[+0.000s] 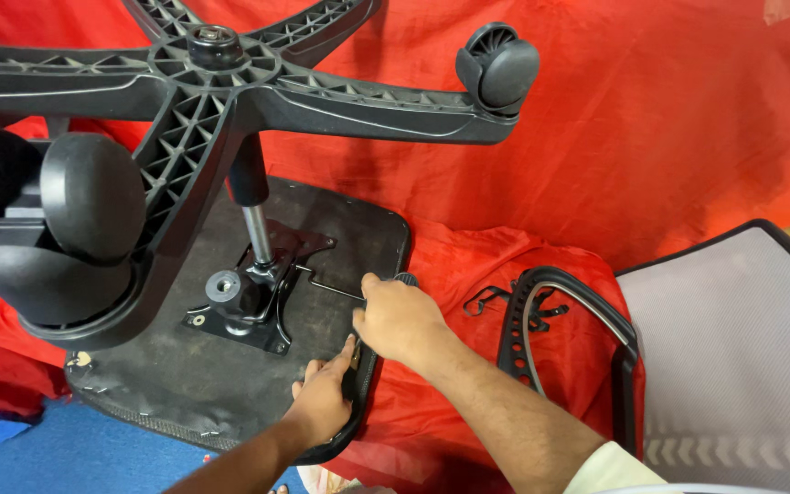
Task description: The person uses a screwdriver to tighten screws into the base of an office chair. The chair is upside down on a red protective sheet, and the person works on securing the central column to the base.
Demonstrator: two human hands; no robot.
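Note:
An office chair lies upside down, its black seat underside [340, 229] facing up on red cloth. The black star base [230, 91] with castors [498, 66] rises toward the camera on a chrome gas column [256, 233], fixed into a black metal mechanism plate [258, 306]. My right hand [397, 318] is closed around a black-handled tool at the seat's right edge, beside the thin lever rod [331, 289]. My left hand [324, 395] rests on the seat's front right rim, fingers pressed against a curved black armrest part [358, 402] there.
A loose black armrest loop [564, 316] lies on the red cloth [669, 119] to the right. A grey mesh chair back [733, 348] leans at far right. Blue floor [66, 453] shows at bottom left. A large castor [84, 206] hangs close at left.

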